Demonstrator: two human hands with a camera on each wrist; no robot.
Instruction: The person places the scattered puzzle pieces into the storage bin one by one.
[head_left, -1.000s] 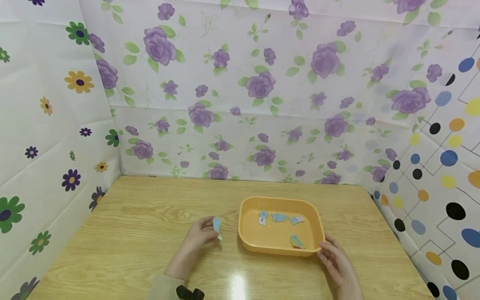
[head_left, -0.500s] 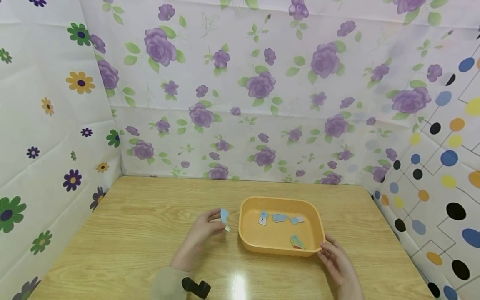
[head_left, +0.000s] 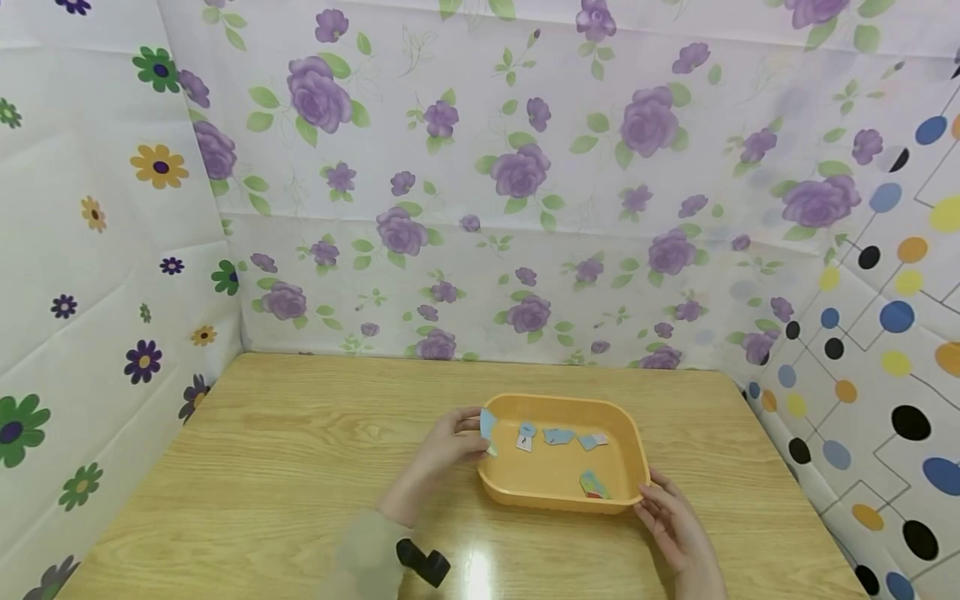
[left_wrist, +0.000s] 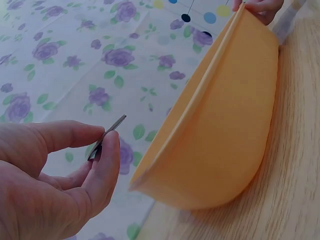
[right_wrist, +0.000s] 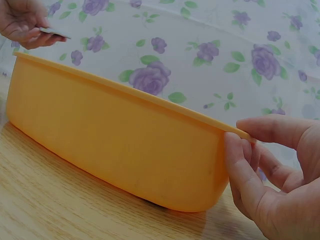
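My left hand (head_left: 452,442) pinches a thin, flat puzzle piece (head_left: 487,427), light blue with a pale green end, between thumb and fingers. It is at the left rim of an orange plastic tray (head_left: 555,502); in the right wrist view the piece (right_wrist: 55,33) shows above the rim's level. At the tray's near right corner my right hand (head_left: 677,527) grips the rim, thumb and fingers on either side of the wall (right_wrist: 125,135). Inside lie several pieces: three bluish ones, among them a middle piece (head_left: 558,436), along the back, and a green, blue and red piece (head_left: 592,483) near the front.
The tray stands on a light wood-grain table (head_left: 300,433). Behind it hangs a white cloth with purple roses (head_left: 522,171). Patterned cloths close off the left and right sides. A black strap (head_left: 422,562) is on the left sleeve.
My left hand has moved right with the puzzle piece, from beside the tray to its left rim. The right hand and the tray have stayed in place.
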